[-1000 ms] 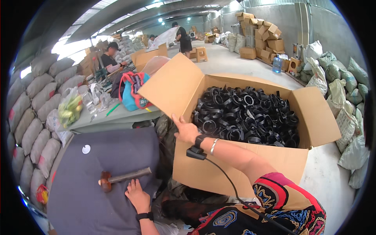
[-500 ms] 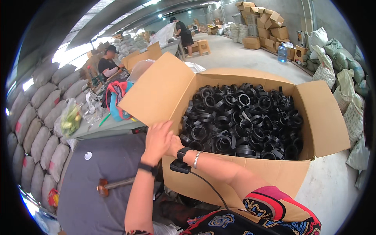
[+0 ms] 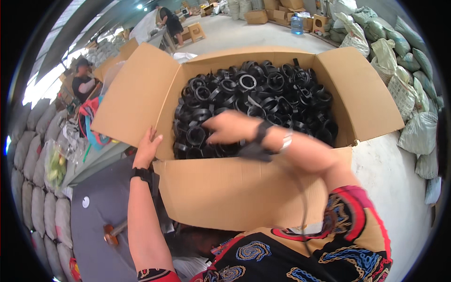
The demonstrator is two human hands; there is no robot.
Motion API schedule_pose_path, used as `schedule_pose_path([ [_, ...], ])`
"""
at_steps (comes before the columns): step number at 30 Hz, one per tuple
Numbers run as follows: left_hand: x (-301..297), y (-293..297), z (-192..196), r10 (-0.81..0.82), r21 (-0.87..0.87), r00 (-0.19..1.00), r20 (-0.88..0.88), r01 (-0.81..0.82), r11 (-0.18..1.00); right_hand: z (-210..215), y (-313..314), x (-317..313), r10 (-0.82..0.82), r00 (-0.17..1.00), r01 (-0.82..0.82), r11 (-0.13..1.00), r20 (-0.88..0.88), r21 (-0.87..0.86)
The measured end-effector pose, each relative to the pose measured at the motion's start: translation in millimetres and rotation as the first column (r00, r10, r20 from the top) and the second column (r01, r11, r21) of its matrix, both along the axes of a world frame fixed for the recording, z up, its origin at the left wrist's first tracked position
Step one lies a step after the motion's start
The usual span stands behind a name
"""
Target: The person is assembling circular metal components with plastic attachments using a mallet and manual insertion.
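A large open cardboard box [image 3: 244,188] stands before me, heaped with black plastic ring clamps [image 3: 275,81]. My left hand [image 3: 148,146] touches the lower corner of the left flap [image 3: 136,89], its thumb spread away from stretched fingers. Over the near left part of the heap is my right hand [image 3: 231,127], somewhat blurred. Its finger and thumb point left and look apart, with nothing seen between them. A black band with a small dark device and a cable sits at the right wrist, beside a silver bangle.
A hammer [image 3: 111,233] lies on the dark-covered surface [image 3: 94,216] left of the box, near a white disc [image 3: 85,202]. Stacked sacks [image 3: 41,207] line the left side. White sacks [image 3: 418,134] stand at right. Two people work farther back.
My hands have come apart from the flap corner. The right has swung right over the rings; the left stays by the corner. The view has shifted, placing the box farther left and higher.
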State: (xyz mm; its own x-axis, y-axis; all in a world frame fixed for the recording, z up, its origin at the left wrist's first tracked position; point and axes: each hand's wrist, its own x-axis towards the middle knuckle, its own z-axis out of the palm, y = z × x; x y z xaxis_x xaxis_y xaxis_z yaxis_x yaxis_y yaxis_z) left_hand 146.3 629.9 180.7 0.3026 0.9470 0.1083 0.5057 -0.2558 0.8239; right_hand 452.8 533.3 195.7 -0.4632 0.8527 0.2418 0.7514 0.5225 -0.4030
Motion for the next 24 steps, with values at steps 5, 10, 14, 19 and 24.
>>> schedule_pose_path([
  [5,-1.3,8.5,-1.3,0.032,0.068,0.996,-0.085,-0.026,0.997,8.6,-40.5,184.9,-0.401,0.847,0.514,0.783,0.348,-0.350],
  [10,50.9,-6.2,10.6,0.048,0.079,0.905,-0.422,-0.016,0.997,-41.9,-97.5,216.4,-0.560,0.828,0.277,0.458,-0.032,-0.845],
  [14,76.2,-1.0,5.2,-0.077,-0.079,0.906,-0.417,0.048,0.996,-72.1,-105.2,210.4,-0.652,0.725,0.287,0.579,-0.222,-0.763],
  [19,117.2,-17.6,24.6,-0.241,-0.400,0.848,-0.473,0.037,0.916,-45.4,-104.6,167.8,-0.664,0.710,0.305,0.590,-0.235,-0.747],
  [24,163.9,-14.0,32.8,-0.413,-0.543,0.821,-0.395,0.155,0.826,-85.9,-68.8,163.1,-0.396,0.882,0.113,0.704,-0.255,-0.701],
])
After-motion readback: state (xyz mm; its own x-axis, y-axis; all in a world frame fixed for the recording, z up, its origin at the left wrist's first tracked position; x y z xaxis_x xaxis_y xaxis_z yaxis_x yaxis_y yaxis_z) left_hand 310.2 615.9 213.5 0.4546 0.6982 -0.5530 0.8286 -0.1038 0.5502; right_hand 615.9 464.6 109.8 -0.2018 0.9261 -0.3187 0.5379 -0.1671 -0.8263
